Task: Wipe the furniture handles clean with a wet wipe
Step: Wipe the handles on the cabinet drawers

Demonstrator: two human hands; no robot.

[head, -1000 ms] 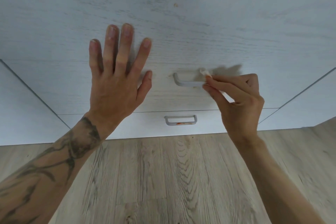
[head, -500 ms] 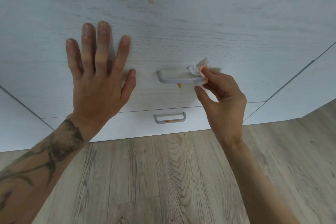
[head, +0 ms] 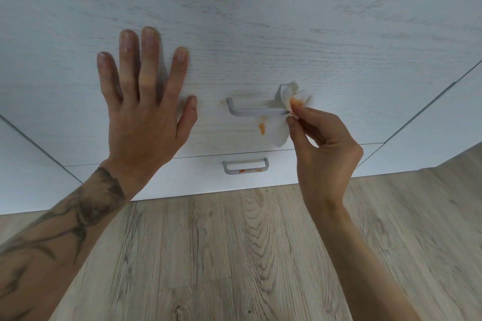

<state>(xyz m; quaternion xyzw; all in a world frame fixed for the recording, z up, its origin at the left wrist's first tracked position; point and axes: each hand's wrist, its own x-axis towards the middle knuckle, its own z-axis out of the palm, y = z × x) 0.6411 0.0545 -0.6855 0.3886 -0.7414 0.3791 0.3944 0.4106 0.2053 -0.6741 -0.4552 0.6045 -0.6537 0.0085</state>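
The upper handle (head: 254, 111) looks mostly clean, with the orange-stained wipe (head: 280, 135) at its right end. An orange smear (head: 262, 129) marks the drawer front (head: 260, 34) just below it and the lower handle (head: 245, 166) has orange along its bar, so I judge the job roughly half done. The left hand (head: 146, 117) lies flat on the drawer front, fingers spread, holding nothing, while the right hand (head: 323, 143) pinches the wipe between thumb and fingertips.

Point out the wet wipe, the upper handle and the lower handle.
wet wipe (head: 279, 135): head view, its white lower flap.
upper handle (head: 257, 112): head view, middle of its bar.
lower handle (head: 250, 171): head view, middle of its stained bar.
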